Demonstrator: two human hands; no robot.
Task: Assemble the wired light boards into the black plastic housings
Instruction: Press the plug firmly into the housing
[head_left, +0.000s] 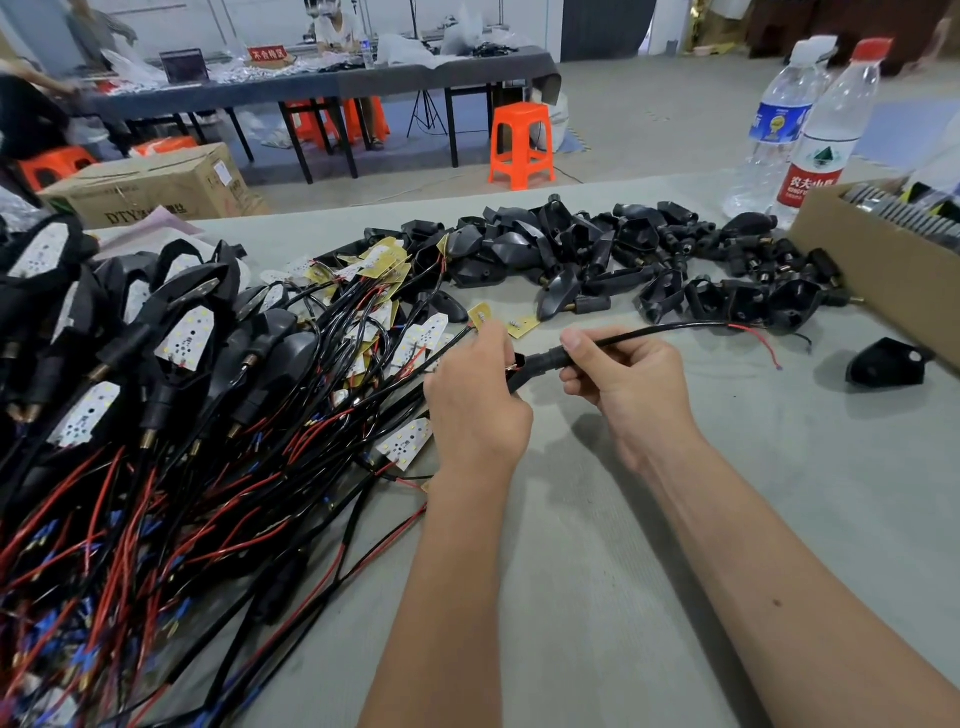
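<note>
Over the grey surface (597, 545) we hold one black housing (540, 361) between us: left hand (475, 402) curled round its body, right hand (631, 376) pinching the stem and its limp sheathed wire (665, 328) (light, rigid plastic, we judge; the thin red leads (763, 340) look fragile).

Black housings (597, 249), red-and-black wires (156, 519), orange stool (521, 145)

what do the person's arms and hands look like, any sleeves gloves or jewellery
Both forearms are bare right to the bottom edge of the picture, so no sleeves show. The left hand and right hand wear no gloves, and no rings, watch or bracelet are visible. Fingernails are short and unpainted. A small dark mole sits on the right forearm.
</note>
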